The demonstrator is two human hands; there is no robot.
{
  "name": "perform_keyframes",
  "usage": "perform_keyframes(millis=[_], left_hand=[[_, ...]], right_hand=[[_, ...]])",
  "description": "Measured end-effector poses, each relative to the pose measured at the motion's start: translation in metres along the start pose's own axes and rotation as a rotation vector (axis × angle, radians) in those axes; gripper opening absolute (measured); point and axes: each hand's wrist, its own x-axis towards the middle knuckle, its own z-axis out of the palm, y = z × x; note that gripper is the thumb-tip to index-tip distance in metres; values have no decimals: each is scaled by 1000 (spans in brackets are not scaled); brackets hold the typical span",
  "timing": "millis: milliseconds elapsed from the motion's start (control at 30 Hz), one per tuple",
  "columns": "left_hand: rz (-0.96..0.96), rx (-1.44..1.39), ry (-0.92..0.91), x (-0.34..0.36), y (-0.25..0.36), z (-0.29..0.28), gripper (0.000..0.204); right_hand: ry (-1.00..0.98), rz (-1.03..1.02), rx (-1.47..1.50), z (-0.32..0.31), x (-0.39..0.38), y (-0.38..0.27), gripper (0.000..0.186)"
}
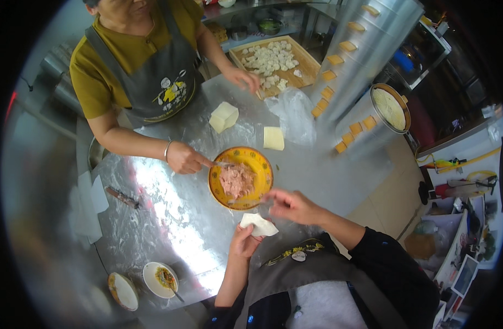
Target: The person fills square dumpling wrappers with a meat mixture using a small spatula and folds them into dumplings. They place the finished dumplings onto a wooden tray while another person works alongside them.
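My left hand [245,242] pinches a thin white dough wrapper [258,223], lying partly over the fingers, just in front of the yellow patterned bowl [266,170]. Pink minced meat filling [238,181] sits in the bowl. At the bowl's near right rim is my right hand [295,208], its fingers curled towards the thumb; a blurred, thin greyish thing seems to run from them to the rim, too unclear to name. Across the table, a co-worker's hand [185,158] reaches a thin tool into the filling. The co-worker's other hand [243,78] rests near the dumpling board.
Stacks of square wrappers [224,117] [273,138] lie beyond the bowl, beside a clear plastic bag [295,116]. A wooden board [303,57] holds many small dumplings. Tall metal steamers [345,66] rise at right. Two small bowls [151,274] [120,290] stand front left on the floured metal table [147,230].
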Motion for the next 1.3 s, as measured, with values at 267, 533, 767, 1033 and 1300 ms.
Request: perform_keyframes(millis=[267, 533, 767, 1033, 1300], left_hand=[[118, 117, 290, -31, 2, -27, 34], [216, 77, 443, -16, -11, -36, 48], [309, 89, 507, 1, -15, -52, 42], [300, -2, 554, 9, -13, -50, 36], [294, -25, 540, 11, -12, -52, 33]], right_hand=[[131, -72, -688, -27, 3, 63, 21], [42, -81, -1076, 23, 46, 86, 29], [39, -87, -1038, 30, 47, 76, 33], [-41, -99, -1062, 36, 56, 95, 31], [-29, -28, -1049, 38, 69, 79, 31]])
